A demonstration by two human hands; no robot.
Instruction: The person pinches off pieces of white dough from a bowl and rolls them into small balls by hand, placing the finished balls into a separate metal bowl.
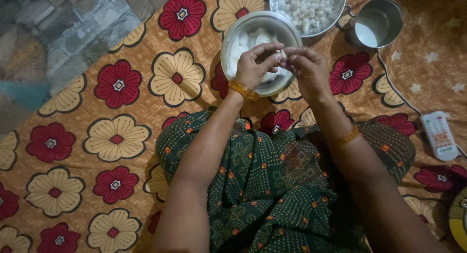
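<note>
From the head camera, both hands meet over a steel bowl (228,41) on the floor sheet. The left hand (255,65) has its fingers pinched shut on a small white piece (281,54), and the right hand (306,68) closes its fingers on the same piece from the other side, so the two sets of fingertips touch just above the bowl's right half. What the piece is cannot be told; it is mostly covered by the fingertips. The bowl holds pale white scraps, partly hidden behind the left hand. Each wrist carries an orange bangle (243,90). A second, larger bowl (338,9) of small white lumps lies beyond, cut off by the top edge and touching or just behind the first bowl's rim. A steel cup (378,23) stands to its right, its inside dim. A white remote (439,135) lies well apart at the right, and a yellow-rimmed thing at the lower right corner is cut off and too dark to name. The person's lap, in green patterned cloth (258,185), fills the lower middle. The sheet (116,136) is orange-brown with red and cream flowers; a grey stone floor (58,24) shows at the upper left. The light is low.
</note>
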